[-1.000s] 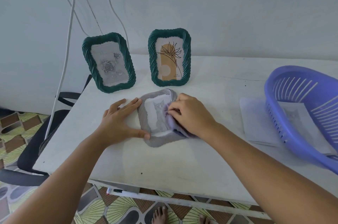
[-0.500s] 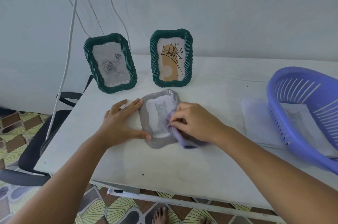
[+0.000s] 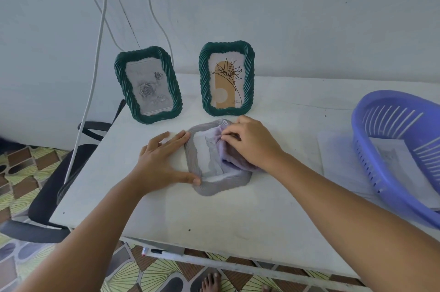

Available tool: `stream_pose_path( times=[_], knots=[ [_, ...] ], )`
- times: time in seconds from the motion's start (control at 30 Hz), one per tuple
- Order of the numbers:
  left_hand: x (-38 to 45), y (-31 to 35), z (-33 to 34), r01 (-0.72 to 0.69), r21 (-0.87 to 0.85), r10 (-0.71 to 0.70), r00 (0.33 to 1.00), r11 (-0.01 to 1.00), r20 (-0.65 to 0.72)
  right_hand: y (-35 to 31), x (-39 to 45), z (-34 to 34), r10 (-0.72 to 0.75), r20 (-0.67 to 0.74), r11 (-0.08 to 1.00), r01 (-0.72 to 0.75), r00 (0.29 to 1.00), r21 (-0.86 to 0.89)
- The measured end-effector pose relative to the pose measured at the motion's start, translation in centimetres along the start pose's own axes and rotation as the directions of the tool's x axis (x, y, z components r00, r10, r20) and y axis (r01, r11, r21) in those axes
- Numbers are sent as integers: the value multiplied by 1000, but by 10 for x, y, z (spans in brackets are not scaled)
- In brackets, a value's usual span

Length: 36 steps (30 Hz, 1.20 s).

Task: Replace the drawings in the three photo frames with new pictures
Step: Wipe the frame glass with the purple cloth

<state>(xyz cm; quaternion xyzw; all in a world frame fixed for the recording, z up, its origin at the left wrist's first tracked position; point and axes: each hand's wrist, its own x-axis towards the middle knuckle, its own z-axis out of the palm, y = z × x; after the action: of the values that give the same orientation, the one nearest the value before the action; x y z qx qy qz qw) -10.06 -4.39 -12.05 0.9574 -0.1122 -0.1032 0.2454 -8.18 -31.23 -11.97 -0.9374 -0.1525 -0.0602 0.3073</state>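
The grey frame (image 3: 215, 168) lies flat mid-desk, long axis toward the back edge; left hand (image 3: 162, 160) spread flat against its left rim, right hand (image 3: 250, 144) pinching a lilac cloth (image 3: 229, 158) on its right side

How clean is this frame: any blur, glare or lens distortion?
Head view: sharp in the centre, both hands unblurred; even, soft bluish light with faint shadows, no glare on the grey frame; wide-angle bending shows in the table edge and basket.

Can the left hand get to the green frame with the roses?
Probably yes. The left hand rests flat beside the grey frame, and only bare table lies between it and the rose frame.
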Motion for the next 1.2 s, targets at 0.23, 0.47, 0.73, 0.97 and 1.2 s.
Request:
stream_pose_path(
  times=[0.23, 0.47, 0.73, 0.97, 1.2],
  knots=[
    [-1, 4, -4, 28, -46, -26, 998, 999, 62, 23, -27, -12, 36, -50, 997, -32, 998, 76],
    [-1, 22, -14, 72, -107, -72, 997, 992, 6, 32, -37, -7, 42, -41, 998, -40, 998, 42],
    [16, 94, 16, 83, -88, -94, 988, 993, -126, 34, -36, -7, 62, -30, 995, -59, 998, 82],
    [23, 101, 15, 124, -307, -156, 984, 944, -82, 28, -30, -10, 76, -84, 991, -65, 994, 118],
    [2, 55, -23, 180, -761, -429, 892, 624, -141, 15, -18, -6, 134, -97, 985, -121, 986, 122]
  ],
)
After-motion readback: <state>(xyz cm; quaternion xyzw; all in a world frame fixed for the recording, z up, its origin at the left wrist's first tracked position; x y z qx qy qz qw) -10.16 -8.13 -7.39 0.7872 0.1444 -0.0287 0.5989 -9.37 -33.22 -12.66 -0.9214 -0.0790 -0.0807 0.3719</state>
